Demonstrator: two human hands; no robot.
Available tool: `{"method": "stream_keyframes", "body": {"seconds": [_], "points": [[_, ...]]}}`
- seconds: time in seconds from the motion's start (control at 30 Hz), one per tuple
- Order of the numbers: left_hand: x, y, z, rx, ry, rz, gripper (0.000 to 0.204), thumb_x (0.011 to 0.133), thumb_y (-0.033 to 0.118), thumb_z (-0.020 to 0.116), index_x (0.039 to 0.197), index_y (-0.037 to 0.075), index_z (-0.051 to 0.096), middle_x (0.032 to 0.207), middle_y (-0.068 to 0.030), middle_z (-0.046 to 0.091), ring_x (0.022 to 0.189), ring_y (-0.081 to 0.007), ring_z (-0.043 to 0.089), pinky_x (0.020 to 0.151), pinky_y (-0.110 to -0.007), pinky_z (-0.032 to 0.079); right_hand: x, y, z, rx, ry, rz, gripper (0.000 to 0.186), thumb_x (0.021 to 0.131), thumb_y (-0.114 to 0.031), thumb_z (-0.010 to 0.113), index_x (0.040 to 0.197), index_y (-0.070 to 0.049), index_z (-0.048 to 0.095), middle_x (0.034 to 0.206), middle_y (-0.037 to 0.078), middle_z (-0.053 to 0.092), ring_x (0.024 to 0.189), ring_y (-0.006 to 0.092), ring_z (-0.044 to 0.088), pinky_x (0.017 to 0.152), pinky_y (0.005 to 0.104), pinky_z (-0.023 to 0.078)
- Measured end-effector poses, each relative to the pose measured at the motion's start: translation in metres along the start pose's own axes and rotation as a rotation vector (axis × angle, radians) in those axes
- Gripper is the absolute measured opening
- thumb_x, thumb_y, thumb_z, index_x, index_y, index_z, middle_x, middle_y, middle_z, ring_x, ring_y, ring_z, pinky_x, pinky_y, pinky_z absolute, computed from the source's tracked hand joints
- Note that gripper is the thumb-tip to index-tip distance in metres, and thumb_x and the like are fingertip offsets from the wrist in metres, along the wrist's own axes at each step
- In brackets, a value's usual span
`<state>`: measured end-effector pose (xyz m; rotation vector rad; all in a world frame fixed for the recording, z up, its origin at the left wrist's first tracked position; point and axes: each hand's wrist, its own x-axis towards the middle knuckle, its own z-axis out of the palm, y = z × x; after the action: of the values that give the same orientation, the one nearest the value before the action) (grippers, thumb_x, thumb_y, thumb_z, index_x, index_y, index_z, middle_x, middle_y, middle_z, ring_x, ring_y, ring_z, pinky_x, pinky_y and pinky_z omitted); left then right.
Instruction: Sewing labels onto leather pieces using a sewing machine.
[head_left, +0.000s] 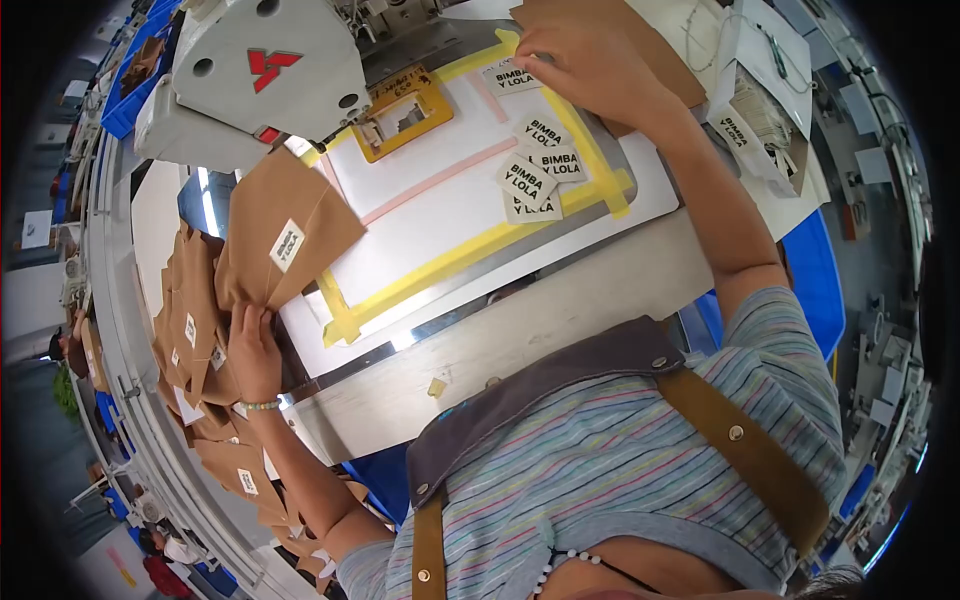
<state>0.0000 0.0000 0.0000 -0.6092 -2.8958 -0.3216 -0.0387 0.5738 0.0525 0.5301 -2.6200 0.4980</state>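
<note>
The left hand (256,352) pinches the lower edge of a labelled brown fabric piece (285,195), which lies between a heap of brown pieces (185,290) and the taped white board (420,240). Rightward come the sewing machine head (270,80), a yellow frame (442,112) and loose white labels (540,170). The right hand (580,68) bends its fingers at an upper label (514,80); whether it grips that, one cannot tell. Farthest right stands a white box (775,75) of labels.

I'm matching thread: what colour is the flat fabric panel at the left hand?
Brown fabric panel; head view.
</note>
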Motion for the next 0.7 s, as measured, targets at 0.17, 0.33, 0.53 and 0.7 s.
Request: {"method": "stream_keyframes", "body": {"seconds": [0.17, 0.33, 0.53, 0.7], "points": [[0.003, -0.010, -0.019, -0.252, 0.015, -0.131, 0.016, 0.105, 0.011, 0.065, 0.099, -0.004, 0.064, 0.098, -0.0155, 0.062, 0.083, -0.0351, 0.062, 0.077, -0.044, 0.049, -0.005, 0.022, -0.009, -0.039, -0.031, 0.094, 0.026, 0.103, -0.028, 0.069, 0.113, -0.006, 0.078, 0.116, 0.007, 0.078, 0.107, 0.0298, 0.072, 0.093, 0.0398, 0.056], [0.040, 0.019, 0.001, -0.352, 0.197, -0.048, 0.032, 0.110, 0.026, 0.060, 0.119, -0.002, 0.071, 0.123, -0.0190, 0.069, 0.116, -0.0366, 0.066, 0.103, -0.044, 0.050, -0.006, 0.024, 0.007, -0.133, -0.142, 0.081, 0.026, 0.102, -0.028, 0.069, 0.114, -0.007, 0.080, 0.111, 0.010, 0.079, 0.102, 0.0317, 0.073, 0.090, 0.0441, 0.057], [0.058, -0.011, 0.054, 0.131, 0.066, -0.014, 0.067, 0.110, 0.046, 0.057, 0.169, 0.016, 0.043, 0.175, -0.0094, 0.039, 0.164, -0.0369, 0.029, 0.133, -0.051, 0.020, 0.003, 0.009, -0.017, -0.356, -0.292, 0.280, 0.032, 0.097, -0.034, 0.073, 0.106, -0.004, 0.080, 0.095, 0.016, 0.078, 0.092, 0.0342, 0.074, 0.083, 0.0486, 0.057], [0.064, -0.030, 0.049, 0.143, 0.067, 0.074, 0.066, 0.108, 0.044, 0.061, 0.165, 0.014, 0.048, 0.173, -0.0108, 0.043, 0.162, -0.0343, 0.033, 0.132, -0.051, 0.022, -0.023, 0.012, -0.018, -0.422, -0.529, 0.390, 0.035, 0.093, -0.035, 0.071, 0.092, 0.000, 0.078, 0.090, 0.017, 0.077, 0.087, 0.0368, 0.073, 0.078, 0.0509, 0.058]]}}
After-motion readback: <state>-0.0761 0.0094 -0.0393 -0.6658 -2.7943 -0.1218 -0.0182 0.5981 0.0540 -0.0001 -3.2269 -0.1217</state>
